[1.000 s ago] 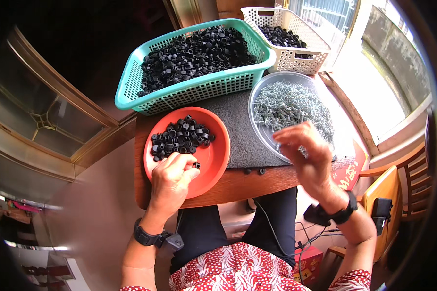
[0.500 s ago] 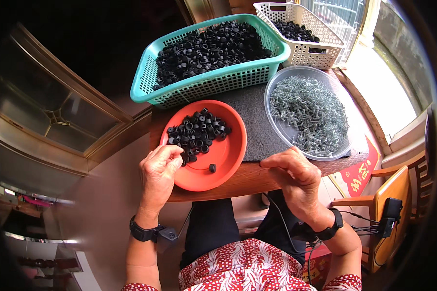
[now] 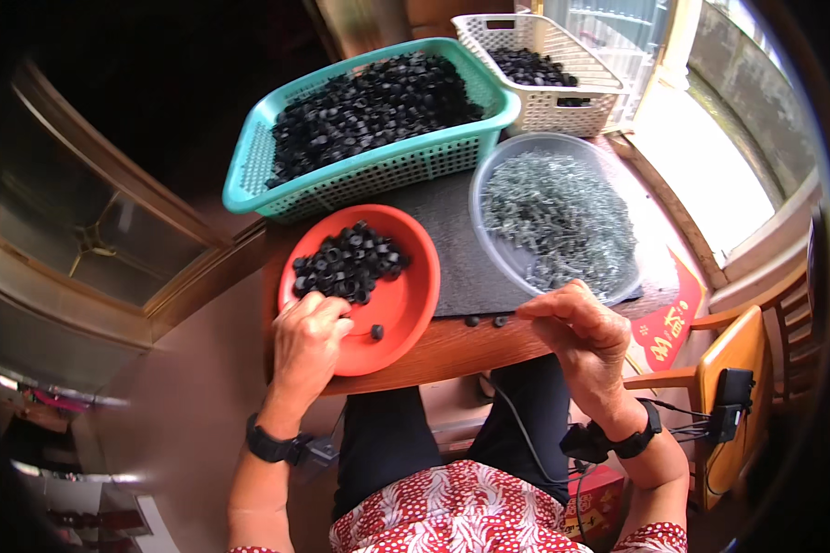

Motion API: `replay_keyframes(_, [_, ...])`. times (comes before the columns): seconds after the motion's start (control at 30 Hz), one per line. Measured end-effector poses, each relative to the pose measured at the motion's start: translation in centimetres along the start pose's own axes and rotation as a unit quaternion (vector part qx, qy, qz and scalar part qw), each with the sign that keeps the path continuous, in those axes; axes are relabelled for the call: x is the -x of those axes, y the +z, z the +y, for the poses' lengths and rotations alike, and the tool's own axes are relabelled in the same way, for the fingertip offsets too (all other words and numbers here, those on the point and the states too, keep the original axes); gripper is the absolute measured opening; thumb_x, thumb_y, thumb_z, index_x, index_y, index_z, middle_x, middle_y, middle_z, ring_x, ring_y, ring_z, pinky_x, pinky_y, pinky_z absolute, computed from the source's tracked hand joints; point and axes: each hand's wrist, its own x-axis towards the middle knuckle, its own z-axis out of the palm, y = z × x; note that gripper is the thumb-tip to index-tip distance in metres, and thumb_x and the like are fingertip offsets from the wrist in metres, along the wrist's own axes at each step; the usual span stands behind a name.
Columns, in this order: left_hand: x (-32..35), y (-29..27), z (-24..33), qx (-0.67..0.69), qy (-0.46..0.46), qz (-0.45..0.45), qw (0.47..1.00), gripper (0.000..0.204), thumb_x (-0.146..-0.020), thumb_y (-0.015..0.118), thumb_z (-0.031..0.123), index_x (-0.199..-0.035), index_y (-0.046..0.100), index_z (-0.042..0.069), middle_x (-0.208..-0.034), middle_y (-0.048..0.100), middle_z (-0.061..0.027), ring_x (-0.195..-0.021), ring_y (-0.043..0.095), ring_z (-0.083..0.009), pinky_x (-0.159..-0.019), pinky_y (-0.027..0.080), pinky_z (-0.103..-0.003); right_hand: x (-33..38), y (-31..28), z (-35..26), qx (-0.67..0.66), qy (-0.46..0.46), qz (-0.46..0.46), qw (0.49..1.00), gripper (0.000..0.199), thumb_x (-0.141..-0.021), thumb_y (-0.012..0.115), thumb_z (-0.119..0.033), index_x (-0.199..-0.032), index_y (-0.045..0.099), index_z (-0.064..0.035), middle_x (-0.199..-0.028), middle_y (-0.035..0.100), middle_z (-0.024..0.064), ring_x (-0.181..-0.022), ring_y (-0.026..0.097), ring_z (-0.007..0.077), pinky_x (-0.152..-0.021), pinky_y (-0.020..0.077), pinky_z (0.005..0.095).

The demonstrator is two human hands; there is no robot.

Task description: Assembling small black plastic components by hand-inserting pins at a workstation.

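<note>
My left hand (image 3: 312,334) is over the near left rim of a red-orange bowl (image 3: 395,313), its fingers curled together at the small black ring-shaped caps (image 3: 349,265). What its fingertips hold, if anything, is hidden. One black cap (image 3: 377,332) lies apart inside the bowl, right of that hand. My right hand (image 3: 581,336) hovers at the table's front edge with fingers pinched; I cannot make out anything between them. Two small black caps (image 3: 486,321) rest on the wood just left of its fingertips.
A clear round tub (image 3: 480,207) of silver screws (image 3: 563,217) stands on a dark grey mat (image 3: 456,267). Behind are a teal basket (image 3: 387,158) and a white basket (image 3: 563,118), both holding black caps. A wooden chair (image 3: 733,369) stands at the right.
The whole view has shifted slightly. My right hand has moved right and up from the table edge, and two black caps now show beside it. My left hand has turned, fingers downward in the bowl.
</note>
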Motion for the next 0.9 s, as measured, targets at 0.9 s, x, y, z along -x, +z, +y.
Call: replay_keyframes(0.9, [1.8,-1.4,4.5,0.798,-0.214,-0.013,0.563,0.013,-0.079,0.06,0.012,-0.089,0.063,0.004,-0.07,0.058,-0.0085,-0.052,0.051,-0.0142,-0.06,0.04,-0.034,-9.1,-1.2,4.8,0.402,-0.181,-0.185,0.878,0.012,-0.059,0.059,-0.003,-0.07,0.063,-0.0075,-0.075,0.055,0.0122,-0.079,0.05,0.0303,-0.069,0.0423,0.0399])
